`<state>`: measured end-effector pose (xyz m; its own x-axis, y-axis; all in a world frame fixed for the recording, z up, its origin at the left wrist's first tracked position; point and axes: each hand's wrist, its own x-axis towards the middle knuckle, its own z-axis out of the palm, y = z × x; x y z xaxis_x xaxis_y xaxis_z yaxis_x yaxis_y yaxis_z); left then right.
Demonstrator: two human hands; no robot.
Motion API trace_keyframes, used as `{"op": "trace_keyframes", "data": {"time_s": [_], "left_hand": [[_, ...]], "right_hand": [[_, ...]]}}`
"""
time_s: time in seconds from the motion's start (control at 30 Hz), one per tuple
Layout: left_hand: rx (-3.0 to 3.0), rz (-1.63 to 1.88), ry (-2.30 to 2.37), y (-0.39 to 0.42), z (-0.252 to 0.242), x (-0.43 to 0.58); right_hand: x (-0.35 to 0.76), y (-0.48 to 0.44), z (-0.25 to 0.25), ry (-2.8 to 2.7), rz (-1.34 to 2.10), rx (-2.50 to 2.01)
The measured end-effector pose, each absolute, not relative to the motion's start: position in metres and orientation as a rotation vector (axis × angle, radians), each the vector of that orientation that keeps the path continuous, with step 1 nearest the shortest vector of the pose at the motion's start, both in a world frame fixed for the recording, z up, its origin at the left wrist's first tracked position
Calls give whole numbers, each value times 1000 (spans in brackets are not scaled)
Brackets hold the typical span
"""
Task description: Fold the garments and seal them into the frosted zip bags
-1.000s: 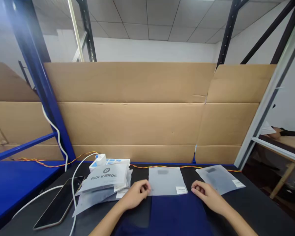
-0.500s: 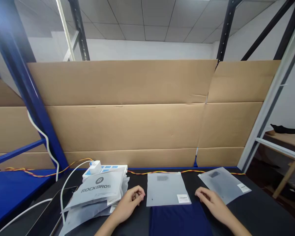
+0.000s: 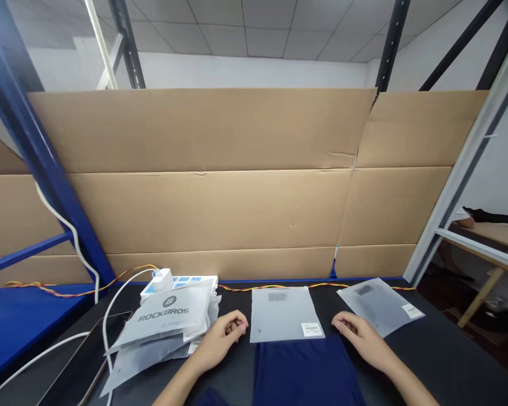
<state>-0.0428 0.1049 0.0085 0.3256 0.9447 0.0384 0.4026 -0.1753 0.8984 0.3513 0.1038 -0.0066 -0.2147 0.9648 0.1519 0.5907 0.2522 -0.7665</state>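
Navy folded cloth [image 3: 302, 372] at 6 o'clock on black work table [image 3: 449, 361], top edge touching frosted translucent plastic bag [image 3: 281, 313]. Left hand [image 3: 222, 338] narrowly curled, empty, just beside white ROCKBROS bag stack [image 3: 165, 316] at 9 o'clock. Right hand [image 3: 359, 341] narrowly curled, empty, beside cloth's top corner; second frosted bag [image 3: 379, 304] at 2 o'clock.

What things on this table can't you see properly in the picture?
All in the head view:
The navy cloth: the bottom edge cuts off its near end.
The power strip: the stack of ROCKBROS bags hides most of it.
The white label on the middle frosted bag: print too small to read.
The dark patch in the right frosted bag: blurred by the plastic.
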Motion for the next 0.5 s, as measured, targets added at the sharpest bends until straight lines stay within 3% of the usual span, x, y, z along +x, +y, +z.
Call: {"op": "trace_keyframes", "data": {"time_s": [0.33, 0.5], "left_hand": [[2082, 509, 1269, 82, 32, -23], [2227, 581, 1284, 92, 35, -5]], "right_hand": [[358, 97, 5, -2075, 949, -1324], [352, 109, 16, -1993, 907, -1318]]}}
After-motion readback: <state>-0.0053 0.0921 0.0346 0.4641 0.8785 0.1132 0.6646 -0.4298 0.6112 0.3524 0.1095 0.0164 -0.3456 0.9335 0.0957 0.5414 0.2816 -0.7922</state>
